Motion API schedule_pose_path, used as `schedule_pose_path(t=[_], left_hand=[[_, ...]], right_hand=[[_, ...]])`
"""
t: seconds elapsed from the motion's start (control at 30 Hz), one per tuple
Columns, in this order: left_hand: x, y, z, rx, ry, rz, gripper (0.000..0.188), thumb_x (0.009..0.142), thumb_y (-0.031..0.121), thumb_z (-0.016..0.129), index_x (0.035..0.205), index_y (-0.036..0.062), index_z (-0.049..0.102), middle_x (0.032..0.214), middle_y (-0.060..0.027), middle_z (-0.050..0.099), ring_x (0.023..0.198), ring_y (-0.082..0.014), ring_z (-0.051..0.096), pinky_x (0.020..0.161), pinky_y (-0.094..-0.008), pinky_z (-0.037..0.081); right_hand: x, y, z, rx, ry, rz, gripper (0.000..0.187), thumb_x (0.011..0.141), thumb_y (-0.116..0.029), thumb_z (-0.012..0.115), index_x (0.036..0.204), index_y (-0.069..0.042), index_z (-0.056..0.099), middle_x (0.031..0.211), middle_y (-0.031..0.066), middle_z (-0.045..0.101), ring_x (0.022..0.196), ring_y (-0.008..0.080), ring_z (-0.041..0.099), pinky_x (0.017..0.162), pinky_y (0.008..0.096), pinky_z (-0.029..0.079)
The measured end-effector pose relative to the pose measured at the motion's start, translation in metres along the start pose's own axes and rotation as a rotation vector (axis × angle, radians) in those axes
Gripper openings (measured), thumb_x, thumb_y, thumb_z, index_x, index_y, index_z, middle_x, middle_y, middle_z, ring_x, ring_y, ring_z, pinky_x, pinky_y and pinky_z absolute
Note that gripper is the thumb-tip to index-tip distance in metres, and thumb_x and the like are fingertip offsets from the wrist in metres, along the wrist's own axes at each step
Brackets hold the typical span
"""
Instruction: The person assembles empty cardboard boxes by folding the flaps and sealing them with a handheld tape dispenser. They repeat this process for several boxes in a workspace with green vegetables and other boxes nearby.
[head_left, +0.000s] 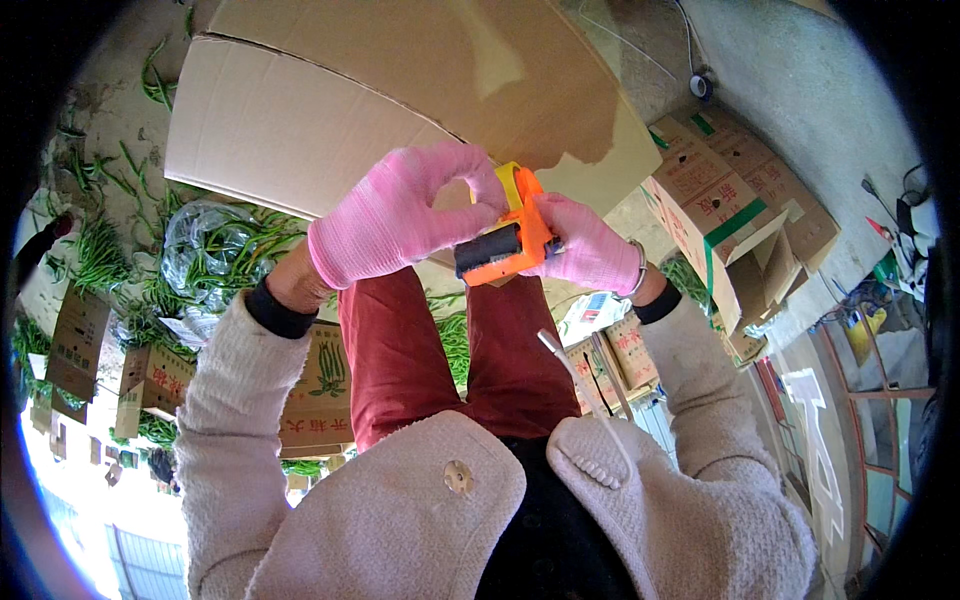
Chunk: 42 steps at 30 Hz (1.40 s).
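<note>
My right hand [588, 245], in a pink knit glove, grips an orange tape dispenser [528, 225] with a dark grey or black part at its near end. A yellow roll [508, 182], apparently tape, shows at its far side. My left hand [410, 212], gloved alike, curls thumb and forefinger into a ring. Their tips press together against the dispenser's left side; whether they pinch a tape end is hidden. Just beyond both hands lies a large brown cardboard box [330, 110], its closed flaps meeting in a seam and a shadow across its right part.
Long green vegetables [100, 250] are strewn on the floor at left, beside a clear plastic bag [205, 250]. An open carton [735, 215] with green tape stands at right. A tape roll [700, 87] lies at far right. Printed cartons [318, 395] stand around my legs.
</note>
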<state>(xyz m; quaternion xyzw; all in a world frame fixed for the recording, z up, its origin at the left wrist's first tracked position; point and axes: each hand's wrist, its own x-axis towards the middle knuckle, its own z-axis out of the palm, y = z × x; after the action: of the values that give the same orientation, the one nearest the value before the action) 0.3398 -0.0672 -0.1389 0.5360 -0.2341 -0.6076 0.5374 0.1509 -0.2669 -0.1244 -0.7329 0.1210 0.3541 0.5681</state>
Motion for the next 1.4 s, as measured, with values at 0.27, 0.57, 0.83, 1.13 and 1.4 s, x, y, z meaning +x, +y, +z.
schedule_pose_path(t=[0.27, 0.57, 0.83, 1.13, 1.4], left_hand=[[0.009, 0.021, -0.009, 0.444, 0.029, 0.061, 0.009, 0.085, 0.009, 0.069, 0.092, 0.0037, 0.065, 0.085, -0.0065, 0.067, 0.087, -0.0208, 0.066, 0.082, -0.0344, 0.051], [0.032, 0.013, -0.038, -0.188, -0.19, -0.339, 0.019, 0.087, 0.011, 0.075, 0.101, 0.0035, 0.065, 0.094, -0.0028, 0.069, 0.089, -0.0095, 0.065, 0.081, -0.0268, 0.052], [0.018, -0.001, -0.024, -0.105, 0.014, -0.196, 0.021, 0.084, 0.005, 0.076, 0.101, 0.0034, 0.063, 0.09, -0.0015, 0.068, 0.087, -0.0109, 0.066, 0.081, -0.0277, 0.054], [0.0, 0.001, -0.093, 0.158, 0.612, 0.109, 0.011, 0.081, 0.003, 0.072, 0.091, 0.0042, 0.065, 0.08, -0.0037, 0.069, 0.076, -0.0116, 0.067, 0.07, -0.0279, 0.055], [-0.041, 0.044, -0.334, 0.526, 0.876, 0.1, 0.017, 0.08, 0.003, 0.075, 0.093, 0.0018, 0.064, 0.083, -0.0055, 0.067, 0.074, -0.0129, 0.066, 0.068, -0.0281, 0.055]], right_hand=[[0.002, -0.007, -0.003, 0.114, -0.025, 0.079, 0.047, 0.074, -0.02, 0.083, 0.115, -0.005, 0.063, 0.104, 0.0179, 0.066, 0.102, 0.0383, 0.063, 0.089, 0.0434, 0.05], [0.004, -0.013, -0.004, 0.175, -0.002, 0.146, 0.047, 0.074, -0.018, 0.082, 0.115, -0.005, 0.064, 0.106, 0.0179, 0.066, 0.101, 0.0381, 0.063, 0.091, 0.0438, 0.049], [0.013, -0.013, 0.005, 0.291, -0.028, 0.224, 0.06, 0.07, -0.027, 0.086, 0.124, -0.01, 0.063, 0.105, 0.0137, 0.069, 0.1, 0.0317, 0.065, 0.092, 0.0401, 0.049], [0.036, -0.051, -0.014, 0.361, -0.022, 0.449, 0.051, 0.077, -0.023, 0.087, 0.117, -0.003, 0.062, 0.093, 0.0027, 0.068, 0.078, 0.0104, 0.065, 0.071, 0.0271, 0.054], [0.066, -0.073, -0.009, 0.372, 0.061, 0.523, 0.041, 0.08, -0.028, 0.085, 0.108, -0.004, 0.068, 0.088, 0.0017, 0.069, 0.077, 0.0085, 0.062, 0.072, 0.0272, 0.052]])
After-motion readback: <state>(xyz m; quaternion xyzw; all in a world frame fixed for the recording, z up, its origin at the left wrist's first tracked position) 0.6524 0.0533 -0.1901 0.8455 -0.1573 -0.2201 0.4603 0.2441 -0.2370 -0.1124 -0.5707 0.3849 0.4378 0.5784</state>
